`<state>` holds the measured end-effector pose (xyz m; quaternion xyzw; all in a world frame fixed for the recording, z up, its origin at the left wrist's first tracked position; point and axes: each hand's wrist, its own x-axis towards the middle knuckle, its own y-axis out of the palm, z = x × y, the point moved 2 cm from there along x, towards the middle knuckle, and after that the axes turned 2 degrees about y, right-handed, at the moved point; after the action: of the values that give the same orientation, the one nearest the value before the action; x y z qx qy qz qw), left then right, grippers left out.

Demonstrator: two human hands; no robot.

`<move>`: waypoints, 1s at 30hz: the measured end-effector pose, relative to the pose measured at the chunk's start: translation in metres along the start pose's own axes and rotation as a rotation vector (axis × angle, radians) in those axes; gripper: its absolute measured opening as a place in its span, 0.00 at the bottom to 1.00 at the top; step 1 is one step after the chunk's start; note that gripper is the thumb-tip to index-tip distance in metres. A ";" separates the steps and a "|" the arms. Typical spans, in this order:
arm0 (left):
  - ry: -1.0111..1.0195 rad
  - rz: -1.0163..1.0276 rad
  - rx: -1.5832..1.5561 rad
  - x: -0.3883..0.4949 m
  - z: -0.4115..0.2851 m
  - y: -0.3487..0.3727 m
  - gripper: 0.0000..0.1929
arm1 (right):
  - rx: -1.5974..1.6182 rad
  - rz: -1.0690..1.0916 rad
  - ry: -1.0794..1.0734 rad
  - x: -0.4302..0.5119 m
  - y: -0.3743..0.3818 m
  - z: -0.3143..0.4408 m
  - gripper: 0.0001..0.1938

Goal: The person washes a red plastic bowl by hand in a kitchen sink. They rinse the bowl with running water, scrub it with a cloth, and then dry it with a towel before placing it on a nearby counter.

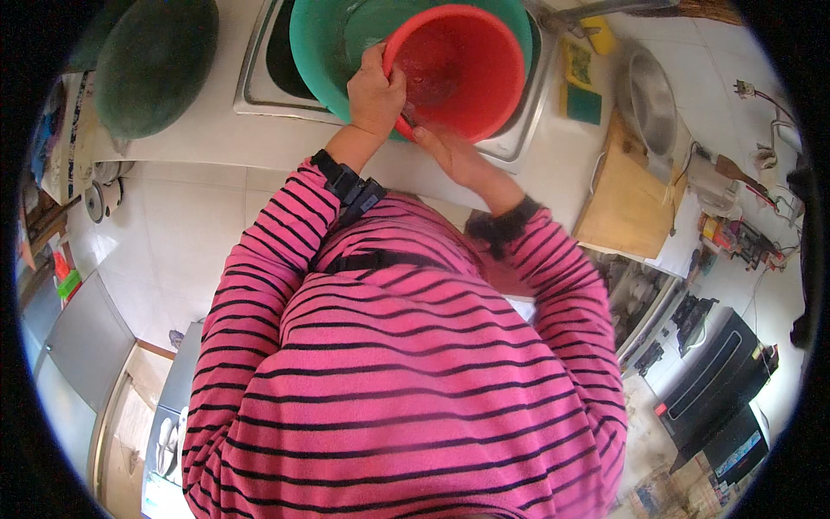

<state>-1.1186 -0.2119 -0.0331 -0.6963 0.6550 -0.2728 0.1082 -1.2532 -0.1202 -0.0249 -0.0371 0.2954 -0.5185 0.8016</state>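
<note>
My left hand (378, 89) grips the near-left rim of a red plastic basin (463, 71), with the thumb over the edge. The basin is tilted and its inner wall looks wet. It overlaps a larger green plastic basin (331, 58) that sits over the stainless steel sink (262, 91). Close to the red basin's near rim is my right hand (450, 152), thumb up at the edge; its fingers are hidden behind the basin wall. A small dark item shows between the two hands, too blurred to name.
A faucet (570, 19) stands behind the sink at the right. Beside it lie a yellow-and-green scouring sponge (579, 81), a metal bowl (650, 97) and a wooden cutting board (629, 194). A dark green round lid or basin (159, 65) is on the left counter.
</note>
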 end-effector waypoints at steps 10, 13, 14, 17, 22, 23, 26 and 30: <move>0.120 0.010 0.020 0.001 -0.012 0.008 0.17 | -0.045 0.189 0.112 0.068 -0.057 0.001 0.20; 0.099 0.060 0.027 0.002 -0.011 0.009 0.18 | 0.459 0.582 0.287 0.076 -0.048 0.020 0.18; 0.093 0.058 0.012 0.002 -0.011 0.009 0.18 | 0.257 0.402 0.174 0.067 -0.045 0.016 0.17; 0.061 0.064 0.022 0.005 -0.007 0.006 0.18 | -0.085 0.133 -0.022 0.047 -0.046 -0.017 0.18; 0.014 0.110 0.017 0.006 -0.002 0.006 0.18 | -0.198 0.075 -0.125 0.077 -0.049 -0.059 0.22; 0.004 0.107 0.032 0.005 -0.001 0.006 0.18 | -0.115 0.145 -0.063 0.080 -0.041 -0.058 0.22; 0.053 0.055 0.053 0.011 0.004 0.004 0.17 | 0.077 0.295 0.050 0.066 -0.015 -0.037 0.23; 0.085 0.038 0.068 0.017 0.010 -0.003 0.16 | -0.230 0.206 -0.149 0.017 -0.017 -0.006 0.29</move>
<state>-1.1103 -0.2305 -0.0359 -0.6675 0.6624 -0.3223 0.1091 -1.2656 -0.1409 -0.0312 -0.1363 0.2947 -0.3922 0.8607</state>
